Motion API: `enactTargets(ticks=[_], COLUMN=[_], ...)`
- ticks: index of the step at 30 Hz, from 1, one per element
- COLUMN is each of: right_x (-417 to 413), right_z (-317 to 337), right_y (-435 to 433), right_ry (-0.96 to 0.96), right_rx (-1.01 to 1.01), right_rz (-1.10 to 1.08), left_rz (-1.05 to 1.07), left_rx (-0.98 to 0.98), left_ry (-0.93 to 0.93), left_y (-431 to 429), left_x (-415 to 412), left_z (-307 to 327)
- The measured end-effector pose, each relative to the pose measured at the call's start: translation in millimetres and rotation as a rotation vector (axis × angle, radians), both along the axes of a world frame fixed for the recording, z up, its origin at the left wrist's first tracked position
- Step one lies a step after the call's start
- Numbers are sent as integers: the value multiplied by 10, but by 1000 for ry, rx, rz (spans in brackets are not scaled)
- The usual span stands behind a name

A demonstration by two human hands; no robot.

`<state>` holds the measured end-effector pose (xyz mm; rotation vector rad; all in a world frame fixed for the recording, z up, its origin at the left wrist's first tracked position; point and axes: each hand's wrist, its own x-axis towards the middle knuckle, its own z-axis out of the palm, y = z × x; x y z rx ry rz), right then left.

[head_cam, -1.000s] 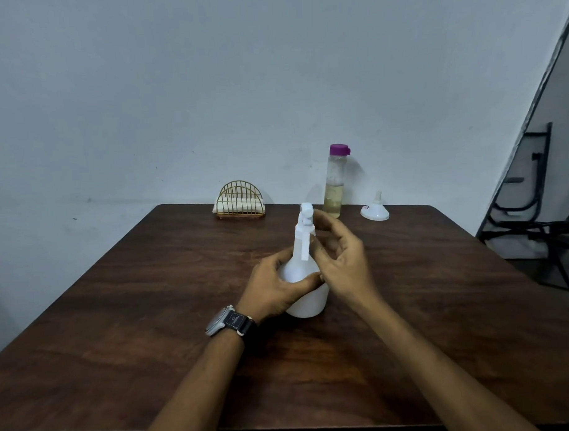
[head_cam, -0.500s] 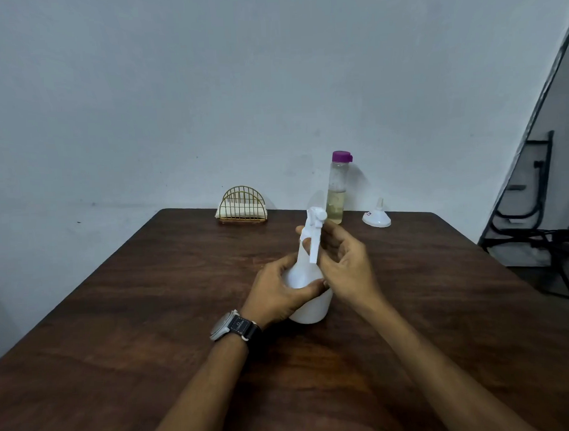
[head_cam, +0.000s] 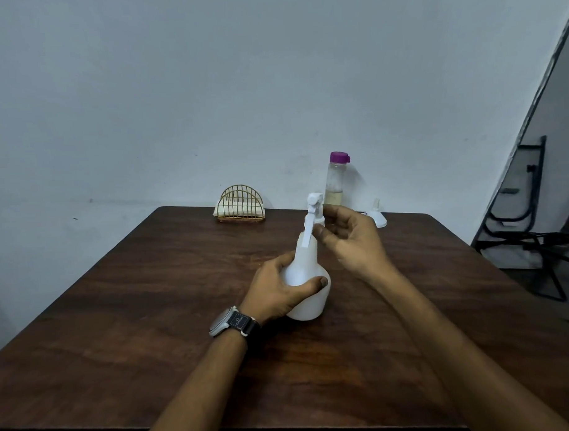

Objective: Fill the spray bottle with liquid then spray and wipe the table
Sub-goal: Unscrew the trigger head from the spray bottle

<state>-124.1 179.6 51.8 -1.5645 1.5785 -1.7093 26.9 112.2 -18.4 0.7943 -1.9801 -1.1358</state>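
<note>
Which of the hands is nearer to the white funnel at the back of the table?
Right. The right hand is at the top of the spray bottle, just in front of the funnel; the left hand grips the bottle's body, farther back toward the person.

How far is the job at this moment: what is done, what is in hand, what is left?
Done: nothing visible; the purple-capped bottle of yellowish liquid stands closed and the funnel sits unused. In hand: the left hand grips the spray bottle while the right hand holds its trigger head, apparently to unscrew it. Left: filling, spraying, wiping the table.
</note>
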Motion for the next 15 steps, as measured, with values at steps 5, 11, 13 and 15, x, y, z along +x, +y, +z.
enactTargets(ticks=[5,11,13,15], right_x=[-4,37,56,48], right_z=[87,175,218,262], right_y=[27,84,107,126], right_ry=[-61,-135,-123,-130], right_rx=[-24,-45,-72,-116], right_rz=[-59,-81,-99,-135], left_rz=[9,11,5,6], left_rx=[-9,4,5,-1], left_ry=[-12,-21,-20,-16], left_y=[6,25,22,12], left_x=[3,5,8,2], left_z=[1,23,18,1])
